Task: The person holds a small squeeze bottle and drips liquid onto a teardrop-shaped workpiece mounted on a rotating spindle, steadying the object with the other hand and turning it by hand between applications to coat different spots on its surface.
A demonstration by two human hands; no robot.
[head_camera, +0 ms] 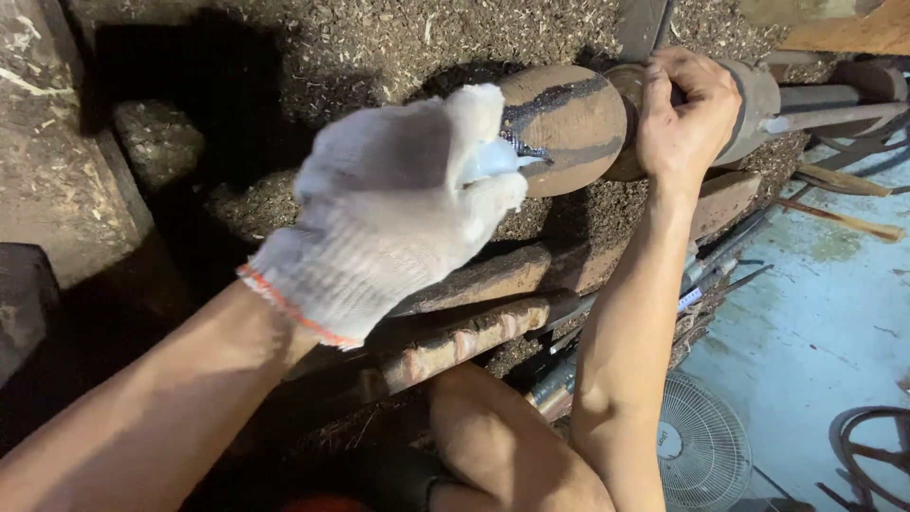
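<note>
pinching a small pale blue piece (495, 159) between thumb and fingers, the left hand (393, 204) in its white knit glove with an orange-edged cuff has its grip clenched on that piece, whose tip touches the rounded face of a brown wooden workpiece (569, 128). a dark streak runs across that face, just beside the contact point. the bare right hand (684, 118) is wrapped over the top of the same turned piece further along, where it narrows; its grip is curled around the wood, fingers over the far side and out of sight. the workpiece lies sideways on a lathe, running on to a grey cylindrical part (758, 109) and a metal rod (834, 116) toward the right edge. below the workpiece sits a worn wooden tool rest (512, 275), and below that a second rough rail (455, 346). wood shavings (379, 47) cover the bed behind and around the lathe. several long-handled tools (844, 220) lie at the right, well apart from the hands. the person's bare knee (493, 446) shows at the bottom, with a white fan (701, 446) on the bluish floor (815, 322) near it.
</note>
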